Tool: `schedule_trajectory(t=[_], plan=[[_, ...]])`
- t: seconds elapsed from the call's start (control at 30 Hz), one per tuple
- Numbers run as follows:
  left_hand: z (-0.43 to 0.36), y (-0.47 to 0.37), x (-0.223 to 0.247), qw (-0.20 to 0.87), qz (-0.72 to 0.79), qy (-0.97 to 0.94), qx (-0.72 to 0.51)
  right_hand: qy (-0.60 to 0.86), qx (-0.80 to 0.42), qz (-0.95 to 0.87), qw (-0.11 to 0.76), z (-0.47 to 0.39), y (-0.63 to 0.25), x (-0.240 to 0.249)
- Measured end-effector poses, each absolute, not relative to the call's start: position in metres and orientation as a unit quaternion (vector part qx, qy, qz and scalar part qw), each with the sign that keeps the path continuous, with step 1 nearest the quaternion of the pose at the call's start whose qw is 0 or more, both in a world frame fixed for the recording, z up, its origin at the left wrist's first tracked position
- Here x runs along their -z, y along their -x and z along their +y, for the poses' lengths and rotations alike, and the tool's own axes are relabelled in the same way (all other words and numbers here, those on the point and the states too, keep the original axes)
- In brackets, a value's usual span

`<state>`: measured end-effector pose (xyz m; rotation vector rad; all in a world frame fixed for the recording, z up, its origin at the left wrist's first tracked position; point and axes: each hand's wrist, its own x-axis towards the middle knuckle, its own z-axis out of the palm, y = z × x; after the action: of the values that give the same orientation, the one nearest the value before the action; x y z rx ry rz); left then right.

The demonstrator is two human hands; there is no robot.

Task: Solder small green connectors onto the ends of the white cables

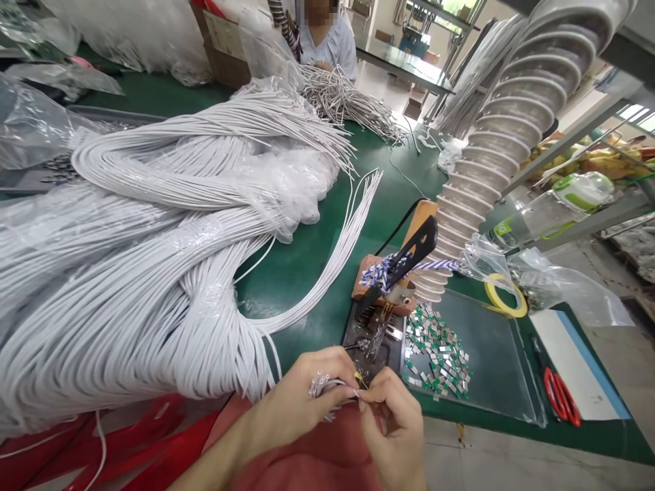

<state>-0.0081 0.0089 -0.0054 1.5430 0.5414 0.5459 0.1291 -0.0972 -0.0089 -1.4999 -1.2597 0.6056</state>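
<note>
My left hand is closed on several white cables, whose cut ends show between its fingers. Close beside it, my right hand pinches the tip of a cable, thumb against forefinger; the fingertips of both hands nearly touch. Just beyond my hands is a dark soldering stand with a brick-coloured block and a black clamp-like piece. Many small green and silver connectors lie in a tray to its right. Large bundles of white cable fill the left side.
A ribbed, clear hose hangs down at the right. Red-handled scissors, yellow tape and a clear bottle are at the right. A person sits across the green table. More cables lie at the back.
</note>
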Motion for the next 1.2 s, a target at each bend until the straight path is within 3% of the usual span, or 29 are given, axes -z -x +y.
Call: schedule_trajectory(t=[0.17, 0.37, 0.47, 0.83, 1.2], plan=[[0.008, 0.009, 0.005, 0.654, 0.242, -0.679, -0.230, 0.641, -0.228, -0.577, 0.453, -0.104, -0.146, -0.003], [0.006, 0.009, 0.004, 0.668, 0.240, -0.671, -0.213, 0.834, -0.050, -0.452, 0.313, -0.097, -0.221, -0.008], [0.006, 0.009, 0.005, 0.666, 0.239, -0.673, -0.217, 0.859, -0.049, -0.438, 0.261, -0.087, -0.239, -0.001], [0.008, 0.008, -0.003, 0.671, 0.233, -0.669, -0.219, 0.858, -0.044, -0.425, 0.284, -0.077, -0.240, 0.005], [0.006, 0.007, 0.001, 0.671, 0.237, -0.661, -0.238, 0.856, -0.118, -0.391, 0.317, -0.078, -0.242, 0.002]])
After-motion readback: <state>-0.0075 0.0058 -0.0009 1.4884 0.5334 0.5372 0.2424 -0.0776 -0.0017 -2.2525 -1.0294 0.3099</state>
